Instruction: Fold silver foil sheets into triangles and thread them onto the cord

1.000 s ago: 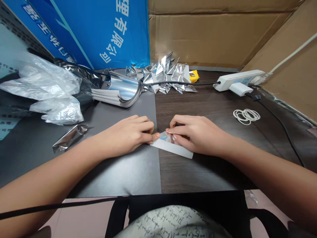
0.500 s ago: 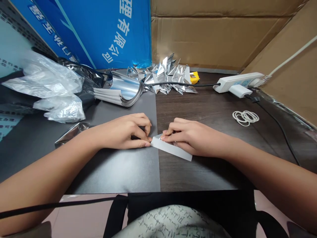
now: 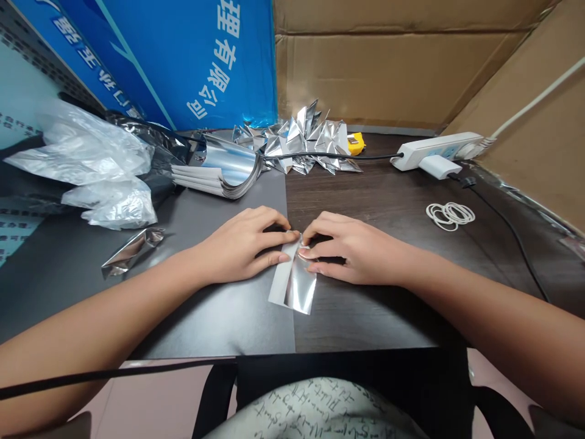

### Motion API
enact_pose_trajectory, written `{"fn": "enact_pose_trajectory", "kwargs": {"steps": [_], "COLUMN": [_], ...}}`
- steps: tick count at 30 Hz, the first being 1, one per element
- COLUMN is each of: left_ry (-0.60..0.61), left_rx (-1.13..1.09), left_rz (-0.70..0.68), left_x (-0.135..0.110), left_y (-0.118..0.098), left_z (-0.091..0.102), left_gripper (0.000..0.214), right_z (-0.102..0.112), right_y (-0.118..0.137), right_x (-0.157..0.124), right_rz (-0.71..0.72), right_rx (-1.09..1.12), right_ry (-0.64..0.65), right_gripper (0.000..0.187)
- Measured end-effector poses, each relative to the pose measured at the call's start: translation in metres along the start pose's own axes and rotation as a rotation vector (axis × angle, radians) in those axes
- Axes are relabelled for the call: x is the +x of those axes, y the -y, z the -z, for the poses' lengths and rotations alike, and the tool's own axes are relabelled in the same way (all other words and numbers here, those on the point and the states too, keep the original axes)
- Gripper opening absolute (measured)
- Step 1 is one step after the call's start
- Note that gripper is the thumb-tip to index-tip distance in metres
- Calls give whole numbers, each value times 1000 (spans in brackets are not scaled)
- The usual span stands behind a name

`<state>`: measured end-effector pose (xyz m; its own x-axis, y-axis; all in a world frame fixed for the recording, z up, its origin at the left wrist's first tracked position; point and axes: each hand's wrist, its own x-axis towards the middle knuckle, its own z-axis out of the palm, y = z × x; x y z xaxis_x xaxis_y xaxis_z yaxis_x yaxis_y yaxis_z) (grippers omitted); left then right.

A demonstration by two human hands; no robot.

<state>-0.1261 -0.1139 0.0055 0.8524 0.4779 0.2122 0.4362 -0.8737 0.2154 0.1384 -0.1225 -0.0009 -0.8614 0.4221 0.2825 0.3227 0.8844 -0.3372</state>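
A folded silver foil sheet (image 3: 293,285) lies on the table between my hands, its long side pointing toward me. My left hand (image 3: 242,247) pinches its far left edge with thumb and forefinger. From the other side my right hand (image 3: 354,250) pinches the far right edge, fingertips nearly meeting the left ones. Both hands rest on the table. A grey mat (image 3: 205,305) lies under the left hand, dark wood (image 3: 388,201) under the right.
A curled stack of silver sheets (image 3: 223,167) and a heap of folded foil shapes (image 3: 306,140) sit at the back. One crumpled foil piece (image 3: 130,250) lies left. Plastic bags (image 3: 91,164) at far left, white rubber bands (image 3: 450,214) and a power strip (image 3: 439,151) at right, cardboard walls behind.
The foil piece has turned from lying crosswise to pointing toward me and shows its shiny face. Both hands moved closer together at its far end.
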Motion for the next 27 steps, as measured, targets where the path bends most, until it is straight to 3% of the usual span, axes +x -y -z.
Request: {"fn": "enact_pose_trajectory", "kwargs": {"steps": [2, 5, 8, 12, 17, 19, 23, 27], "left_ry": [2, 120, 195, 167, 115, 123, 174, 121], "left_rx": [-68, -164, -141, -114, -136, -154, -151, -166], "left_rz": [-66, -208, -263, -353, -462, -465, -425, -315], "left_x": [1, 2, 2, 0, -4, -5, -4, -1], "left_y": [-6, -20, -36, -54, -71, -76, -71, -47], "left_z": [4, 8, 7, 2, 1, 2, 3, 6], "left_gripper": [33, 31, 36, 47, 9, 17, 29, 24], "right_z": [0, 3, 10, 18, 20, 19, 19, 20], "right_y": [0, 4, 6, 7, 15, 18, 17, 7], "right_x": [0, 0, -1, -2, 0, 1, 0, -4], "right_rz": [-23, -63, -45, 30, 91, 110, 101, 2], "right_rx": [-30, -88, -89, -12, 109, 141, 124, 11], "right_ry": [-2, 44, 101, 168, 254, 270, 245, 168], "right_gripper": [19, 23, 24, 23, 22, 21, 22, 27]}}
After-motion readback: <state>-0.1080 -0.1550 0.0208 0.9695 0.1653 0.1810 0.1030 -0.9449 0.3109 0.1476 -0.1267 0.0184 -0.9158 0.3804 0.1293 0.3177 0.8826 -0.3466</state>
